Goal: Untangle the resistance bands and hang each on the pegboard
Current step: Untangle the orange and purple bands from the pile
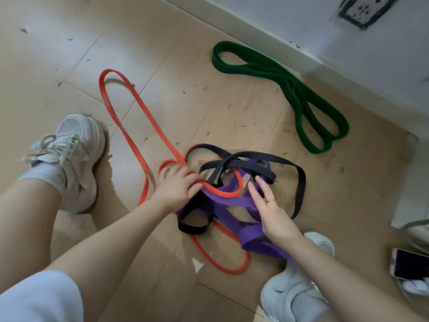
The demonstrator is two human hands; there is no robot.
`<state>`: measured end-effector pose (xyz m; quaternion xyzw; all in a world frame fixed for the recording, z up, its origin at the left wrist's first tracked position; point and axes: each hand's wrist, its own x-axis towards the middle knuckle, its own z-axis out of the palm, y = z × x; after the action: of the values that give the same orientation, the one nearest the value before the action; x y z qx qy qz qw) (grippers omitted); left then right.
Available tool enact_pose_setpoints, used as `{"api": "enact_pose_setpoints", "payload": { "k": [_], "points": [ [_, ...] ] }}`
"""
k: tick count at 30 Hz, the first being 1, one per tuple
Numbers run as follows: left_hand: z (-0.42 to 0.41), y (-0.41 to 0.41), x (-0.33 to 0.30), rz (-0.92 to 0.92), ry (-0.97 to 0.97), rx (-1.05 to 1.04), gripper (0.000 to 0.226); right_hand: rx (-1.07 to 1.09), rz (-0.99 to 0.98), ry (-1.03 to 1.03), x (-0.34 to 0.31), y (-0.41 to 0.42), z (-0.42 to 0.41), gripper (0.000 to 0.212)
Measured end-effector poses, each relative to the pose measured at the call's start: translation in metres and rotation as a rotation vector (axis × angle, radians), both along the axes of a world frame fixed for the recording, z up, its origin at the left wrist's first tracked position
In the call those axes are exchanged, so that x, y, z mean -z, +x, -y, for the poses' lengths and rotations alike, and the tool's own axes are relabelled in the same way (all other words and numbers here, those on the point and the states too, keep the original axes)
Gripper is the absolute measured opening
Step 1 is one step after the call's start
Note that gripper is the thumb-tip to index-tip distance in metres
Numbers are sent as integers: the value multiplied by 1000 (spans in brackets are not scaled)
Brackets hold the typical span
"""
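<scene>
Resistance bands in a tangle on a tan wood-look floor, between two pale sneakers. Red band: narrow, flat, rubbery, looping long toward the far left of the floor, back through the knot, and out again as a loop toward the near edge. Purple band: widest in the knot, matte, folded over itself, running under the right wrist toward the right sneaker. Black band: flat, medium width, arching in several loops over the purple and red ones. Green band: wide, dull, lying apart in a folded double loop by the white baseboard at the floor's far right.

Left hand at the knot's left side, fingers curled around what looks like the red band where it crosses the purple, though blur hides the exact hold. Right hand flat and spread over the purple band, fingertips touching near a black strand, pinching nothing.

Left sneaker white, laced, beside the red loop. Phone at the right edge, dark screen up. Small dark flecks scattered on the floor.
</scene>
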<state>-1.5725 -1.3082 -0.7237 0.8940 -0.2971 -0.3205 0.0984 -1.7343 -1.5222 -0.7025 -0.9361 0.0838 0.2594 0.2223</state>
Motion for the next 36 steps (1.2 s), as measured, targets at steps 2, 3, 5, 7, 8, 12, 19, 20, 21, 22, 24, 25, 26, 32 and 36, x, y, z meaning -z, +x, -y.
{"api": "enact_pose_setpoints", "payload": {
  "k": [2, 3, 5, 7, 8, 12, 19, 20, 21, 22, 24, 25, 26, 32, 36],
  "points": [
    [-1, -14, -8, -128, 96, 164, 47, -186, 204, 22, -6, -11, 3, 59],
    [0, -23, -17, -144, 107, 199, 41, -315, 256, 26, -9, -17, 1, 46],
    [-2, -39, -27, -246, 174, 164, 33, -516, 96, 148, -12, -26, -13, 37],
    [-10, -52, -33, -512, 332, -53, 26, -540, -395, 293, -24, -26, -31, 27],
    [-15, -55, -34, -560, 428, -42, 26, -483, -561, 352, -24, -20, -38, 17],
    [-30, -45, -9, -162, 271, 21, 36, -29, -128, 241, -14, 28, -53, 21],
    [-15, -34, 33, 254, 16, 142, 70, -591, 75, -243, 21, 64, -54, 63],
    [-13, -30, 38, 331, 10, 171, 62, -597, 76, -246, 25, 66, -52, 63],
    [-11, -25, 42, 409, -30, 201, 49, -597, 79, -243, 28, 71, -50, 62],
    [-8, -18, 43, 435, -78, 229, 33, -596, 78, -216, 28, 76, -48, 63],
    [0, -4, 36, 361, -218, 144, 21, -526, 72, -106, 25, 88, -42, 68],
    [5, 5, 29, 289, -294, 15, 22, -456, 87, -95, 23, 93, -39, 69],
    [8, 14, 22, 199, -346, -132, 23, -288, 119, -93, 21, 99, -36, 66],
    [15, 73, -21, -32, -548, -1006, 33, 235, 626, -205, 15, 119, -17, 20],
    [8, 79, -14, -166, -500, -1043, 29, -522, 328, -112, 44, 90, -41, 54]
  ]
}}
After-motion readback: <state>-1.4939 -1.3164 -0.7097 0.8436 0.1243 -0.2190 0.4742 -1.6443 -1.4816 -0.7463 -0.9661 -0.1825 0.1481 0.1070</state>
